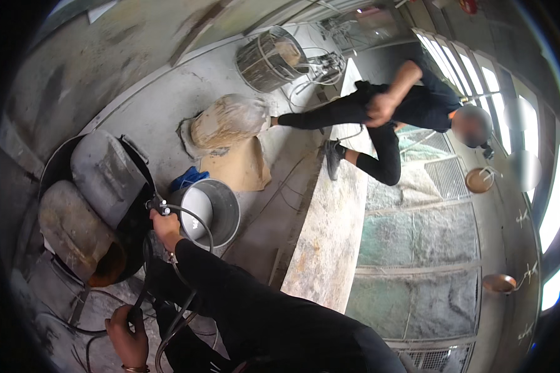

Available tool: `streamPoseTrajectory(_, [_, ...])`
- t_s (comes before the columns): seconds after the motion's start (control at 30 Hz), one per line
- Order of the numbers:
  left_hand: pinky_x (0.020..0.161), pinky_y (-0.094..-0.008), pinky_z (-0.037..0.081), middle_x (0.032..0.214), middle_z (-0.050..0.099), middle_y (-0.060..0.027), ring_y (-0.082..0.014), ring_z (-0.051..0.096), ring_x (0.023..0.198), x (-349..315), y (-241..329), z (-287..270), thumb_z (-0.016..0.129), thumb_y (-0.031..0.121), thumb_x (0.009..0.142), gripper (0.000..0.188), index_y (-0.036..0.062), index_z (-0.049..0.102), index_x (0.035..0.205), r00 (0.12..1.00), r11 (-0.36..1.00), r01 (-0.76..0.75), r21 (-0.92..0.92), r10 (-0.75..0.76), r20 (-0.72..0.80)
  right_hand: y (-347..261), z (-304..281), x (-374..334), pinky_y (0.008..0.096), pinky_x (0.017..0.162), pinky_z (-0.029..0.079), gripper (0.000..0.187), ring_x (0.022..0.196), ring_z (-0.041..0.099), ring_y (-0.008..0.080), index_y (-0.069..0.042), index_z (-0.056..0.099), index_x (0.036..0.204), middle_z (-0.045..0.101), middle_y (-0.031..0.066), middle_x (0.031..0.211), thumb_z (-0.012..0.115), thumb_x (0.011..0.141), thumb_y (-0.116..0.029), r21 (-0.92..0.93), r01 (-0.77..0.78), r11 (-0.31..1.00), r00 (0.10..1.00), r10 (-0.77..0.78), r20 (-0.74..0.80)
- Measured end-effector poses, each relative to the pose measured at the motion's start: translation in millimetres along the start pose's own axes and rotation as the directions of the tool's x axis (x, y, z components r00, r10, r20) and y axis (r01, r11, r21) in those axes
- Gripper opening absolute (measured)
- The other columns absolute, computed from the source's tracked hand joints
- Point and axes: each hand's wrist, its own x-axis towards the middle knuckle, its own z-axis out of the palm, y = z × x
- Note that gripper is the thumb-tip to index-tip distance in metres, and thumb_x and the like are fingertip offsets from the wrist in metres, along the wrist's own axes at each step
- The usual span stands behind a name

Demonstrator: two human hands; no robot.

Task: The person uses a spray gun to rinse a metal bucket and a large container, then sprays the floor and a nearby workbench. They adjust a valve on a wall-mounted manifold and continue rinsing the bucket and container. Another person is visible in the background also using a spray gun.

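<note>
A spray gun (pixel 158 204) with hoses attached is gripped in my right hand (pixel 166 229), at the end of a black-sleeved arm. It is beside a large dark tub (pixel 140 163) that holds two rounded, grey-brown moulded pieces (pixel 109 177). Just right of the gun stands a metal bucket (pixel 230 214) with whitish contents. Lower down at the left, my left hand (pixel 128 339) is closed round a dark hose (pixel 148 248), a bracelet at its wrist. Hose loops run between my hands and past my right forearm.
Blue cloth (pixel 190 178) lies behind the bucket, near a cardboard sheet (pixel 242 165) and a dusty wrapped bundle (pixel 230 121). Farther back stands a barrel (pixel 264 62). A person in black (pixel 386 112) strides over a pale ledge (pixel 330 230). Round pans (pixel 499 284) hang at the right.
</note>
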Motion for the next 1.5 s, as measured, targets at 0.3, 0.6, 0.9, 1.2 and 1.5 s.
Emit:
streamPoseTrajectory(0.3, [0.089,-0.0402,0.047,0.096,0.074,-0.0149,-0.0318,0.07,0.089,5.5,0.0,-0.2,0.075,0.002,0.094,0.015,-0.0004,0.068,0.107,0.994,0.995,0.098,-0.027,-0.097,0.042,-1.6,2.6,-5.7,0.0441,0.091,0.057,0.056,0.106,0.075,0.0378,0.004,0.076,0.104,0.077,0.0243,0.105,0.076,0.082,-0.047,-0.001,0.012,1.0,0.997,-0.013,-0.08])
streamPoseTrajectory(0.6, [0.076,-0.0466,0.057,0.095,0.077,-0.0194,-0.0379,0.075,0.085,6.5,22.4,-20.2,0.071,0.023,0.102,0.02,0.0035,0.076,0.106,0.997,0.999,-0.014,0.05,0.011,0.076,-7.2,-2.2,-8.8,0.0488,0.112,0.049,0.078,0.132,0.062,0.0466,0.007,0.064,0.133,0.067,0.0329,0.135,0.073,0.088,-0.056,-0.012,0.003,1.0,0.997,-0.002,0.073])
streamPoseTrajectory(0.9, [0.087,-0.0426,0.054,0.1,0.077,-0.0165,-0.0342,0.073,0.086,-2.2,-0.8,-1.8,0.076,0.001,0.088,0.023,0.0037,0.074,0.11,0.998,0.998,-0.059,-0.011,0.059,-0.031,7.5,10.3,-0.6,0.049,0.08,0.055,0.048,0.087,0.072,0.0337,0.004,0.075,0.097,0.074,0.0212,0.091,0.075,0.087,-0.044,-0.058,0.099,0.993,0.984,-0.107,-0.143])
streamPoseTrajectory(1.2, [0.084,-0.0447,0.045,0.093,0.073,-0.0103,-0.0325,0.069,0.088,-2.0,17.0,-18.6,0.079,0.014,0.084,0.025,0.0094,0.072,0.107,0.999,0.999,0.033,0.017,-0.033,0.033,-22.7,-10.9,-31.0,0.0342,0.044,0.035,0.024,0.048,0.045,0.0163,-0.006,0.06,0.079,0.054,0.0039,0.067,0.073,0.084,-0.026,0.204,-0.073,0.976,0.994,0.055,0.092])
streamPoseTrajectory(1.5, [0.083,-0.0435,0.043,0.09,0.071,-0.0078,-0.0306,0.067,0.087,-5.6,17.6,-18.4,0.078,0.014,0.085,0.023,0.0088,0.072,0.106,0.999,0.999,0.034,0.008,-0.034,0.003,-31.5,-5.0,-44.2,0.0337,0.043,0.032,0.024,0.046,0.042,0.0143,-0.007,0.056,0.077,0.051,0.0025,0.066,0.072,0.085,-0.023,0.182,-0.03,0.983,0.993,0.008,0.118])
